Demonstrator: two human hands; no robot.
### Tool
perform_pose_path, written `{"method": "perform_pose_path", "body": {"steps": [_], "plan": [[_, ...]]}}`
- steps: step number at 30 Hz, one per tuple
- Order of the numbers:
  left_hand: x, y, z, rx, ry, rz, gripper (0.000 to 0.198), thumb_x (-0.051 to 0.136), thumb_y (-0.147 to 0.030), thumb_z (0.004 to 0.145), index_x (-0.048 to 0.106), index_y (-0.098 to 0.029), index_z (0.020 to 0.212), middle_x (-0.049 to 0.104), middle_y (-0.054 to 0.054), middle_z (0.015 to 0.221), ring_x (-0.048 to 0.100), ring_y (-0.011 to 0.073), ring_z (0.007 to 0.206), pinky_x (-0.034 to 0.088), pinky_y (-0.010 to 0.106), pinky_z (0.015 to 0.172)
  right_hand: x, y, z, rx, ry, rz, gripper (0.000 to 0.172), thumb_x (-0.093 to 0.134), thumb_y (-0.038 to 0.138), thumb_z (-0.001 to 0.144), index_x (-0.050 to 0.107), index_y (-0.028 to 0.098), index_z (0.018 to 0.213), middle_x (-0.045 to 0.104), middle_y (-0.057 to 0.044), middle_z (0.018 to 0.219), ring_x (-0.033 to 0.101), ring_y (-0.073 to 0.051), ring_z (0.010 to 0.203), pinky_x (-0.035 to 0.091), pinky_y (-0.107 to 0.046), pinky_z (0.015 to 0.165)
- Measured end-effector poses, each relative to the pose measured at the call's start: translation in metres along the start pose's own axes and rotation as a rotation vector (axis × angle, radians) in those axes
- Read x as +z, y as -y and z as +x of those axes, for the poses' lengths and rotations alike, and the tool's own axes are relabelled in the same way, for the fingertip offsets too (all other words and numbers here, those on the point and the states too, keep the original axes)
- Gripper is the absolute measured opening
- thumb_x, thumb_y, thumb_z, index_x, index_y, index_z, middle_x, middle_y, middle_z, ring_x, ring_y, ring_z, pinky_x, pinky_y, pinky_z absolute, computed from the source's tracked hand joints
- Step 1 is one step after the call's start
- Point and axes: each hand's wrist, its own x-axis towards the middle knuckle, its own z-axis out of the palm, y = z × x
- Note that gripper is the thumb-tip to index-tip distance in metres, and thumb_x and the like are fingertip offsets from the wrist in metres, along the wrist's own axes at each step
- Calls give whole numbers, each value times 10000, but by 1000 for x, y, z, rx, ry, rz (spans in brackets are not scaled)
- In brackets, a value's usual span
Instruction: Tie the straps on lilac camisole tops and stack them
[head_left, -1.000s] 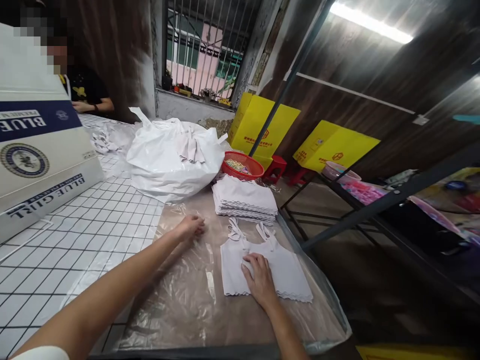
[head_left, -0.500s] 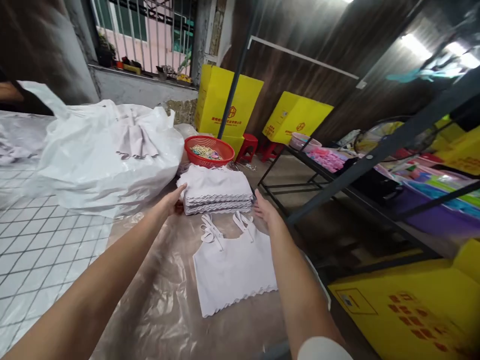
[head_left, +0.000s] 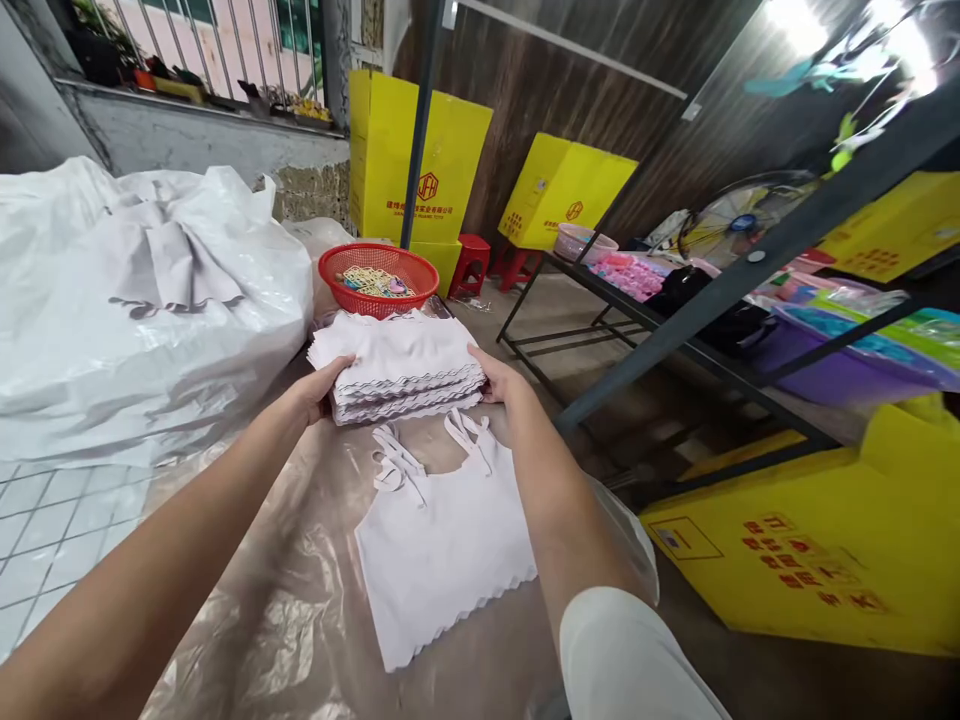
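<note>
— What do the hands hold?
— The left hand [head_left: 319, 385] clamps one end of the stack of folded tops [head_left: 397, 365], thumb on top. The right hand [head_left: 495, 378] grips the other end.
— And around them?
— Just nearer than the hands, a single white top [head_left: 442, 530] lies flat on the counter [head_left: 300, 600]. A red basket [head_left: 379, 278] sits just beyond.

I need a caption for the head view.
Left hand and right hand hold a stack of folded white garments beyond a flat white top.

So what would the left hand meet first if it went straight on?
The stack of folded white scallop-edged garments; the left hand grips its left edge, so nothing lies between them.
</note>
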Motion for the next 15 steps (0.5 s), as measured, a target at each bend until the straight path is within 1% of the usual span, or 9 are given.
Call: {"method": "perform_pose_path", "body": {"steps": [2, 4, 6, 8, 11, 13, 15], "plan": [[0, 0, -5, -9, 1, -13, 297, 796, -427, 715, 673, -171, 805, 711, 61, 654, 645, 199, 525, 548, 292, 510, -1, 4, -2, 26, 35, 24, 532, 582, 731, 817, 630, 203, 855, 699, -72, 821, 639, -208, 822, 541, -350, 775], [0, 0, -10, -33, 5, -39, 246, 756, -390, 756, 666, -164, 786, 702, 57, 640, 642, 192, 513, 550, 292, 497, -4, 7, -5, 73, 62, 44, 570, 526, 772, 822, 615, 209, 820, 678, -59, 779, 628, -204, 809, 532, -344, 768], [-2, 0, -14, -54, 12, -65, 214, 710, -365, 794, 646, -165, 757, 686, 50, 612, 632, 185, 490, 542, 284, 470, -7, 9, -7, 123, 70, 46, 647, 441, 841, 806, 598, 213, 785, 658, -53, 752, 619, -203, 818, 520, -341, 780], [-3, 1, -17, -65, 9, -66, 220, 691, -364, 803, 622, -170, 727, 664, 41, 578, 612, 178, 458, 530, 279, 443, -10, 11, -9, 151, 67, 28, 731, 363, 907, 766, 593, 214, 764, 652, -60, 741, 617, -214, 839, 515, -354, 797], [-4, 2, -14, -69, 2, -51, 266, 753, -403, 736, 613, -177, 735, 650, 34, 558, 601, 182, 444, 534, 290, 438, -8, 15, -10, 153, 70, 0, 793, 324, 950, 726, 615, 213, 766, 667, -77, 741, 628, -238, 869, 517, -392, 826], [-5, 2, -10, -67, 10, -44, 330, 801, -446, 675, 626, -183, 772, 661, 38, 576, 613, 196, 461, 552, 315, 461, -4, 18, -10, 150, 80, -14, 794, 343, 948, 723, 637, 213, 785, 685, -85, 748, 644, -250, 871, 524, -416, 833], [-7, 1, -6, -68, 23, -33, 390, 823, -490, 639, 635, -187, 797, 672, 46, 599, 626, 211, 480, 563, 333, 482, -1, 22, -8, 152, 122, -10, 790, 368, 941, 723, 658, 211, 815, 706, -100, 767, 663, -266, 866, 534, -439, 826]]}}
